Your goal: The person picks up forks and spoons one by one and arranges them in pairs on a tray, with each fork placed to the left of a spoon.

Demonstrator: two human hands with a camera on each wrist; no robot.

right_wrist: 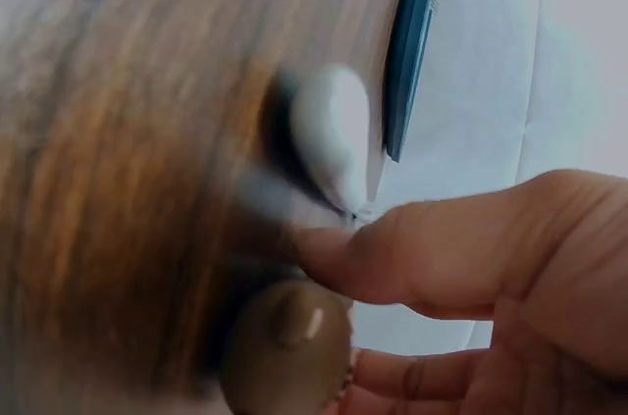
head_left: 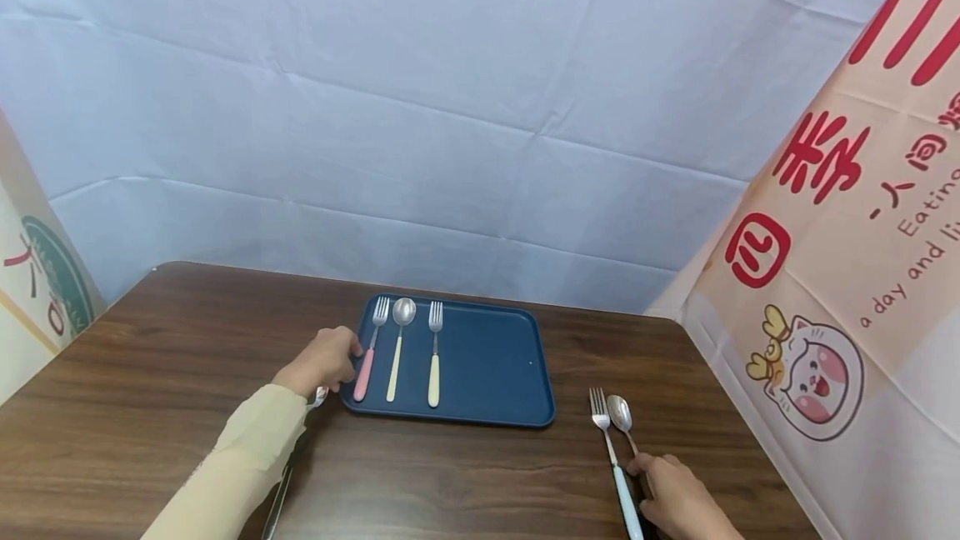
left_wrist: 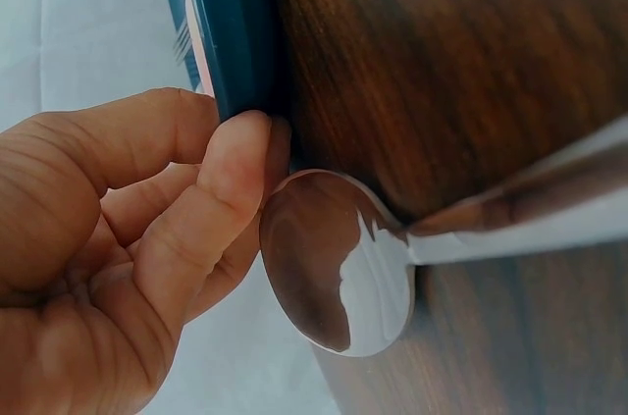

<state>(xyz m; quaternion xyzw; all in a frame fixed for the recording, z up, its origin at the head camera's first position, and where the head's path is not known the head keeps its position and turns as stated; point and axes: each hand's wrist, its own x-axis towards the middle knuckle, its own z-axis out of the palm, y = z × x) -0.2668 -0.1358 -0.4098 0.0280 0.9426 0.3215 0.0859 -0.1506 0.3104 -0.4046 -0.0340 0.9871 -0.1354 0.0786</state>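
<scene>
My left hand (head_left: 330,358) is at the left edge of a dark blue tray (head_left: 487,365). In the left wrist view, thumb and fingers pinch the tray's rim (left_wrist: 238,52). On the tray lie a pink-handled fork (head_left: 364,373), a cream-handled spoon (head_left: 395,369) and a pale yellow-handled fork (head_left: 434,377). A metal spoon (left_wrist: 334,268) lies right by the left fingers, its handle partly under the forearm. At the right, my right hand (head_left: 678,498) holds the handle of another spoon (head_left: 619,412), whose brownish handle end (right_wrist: 285,356) shows in the right wrist view. Beside it lies a light blue-handled fork (head_left: 625,498).
All of this rests on a dark brown wooden table (head_left: 450,482). A pale cloth (head_left: 375,107) hangs behind it, and a printed banner (head_left: 862,232) with red lettering hangs along the right side.
</scene>
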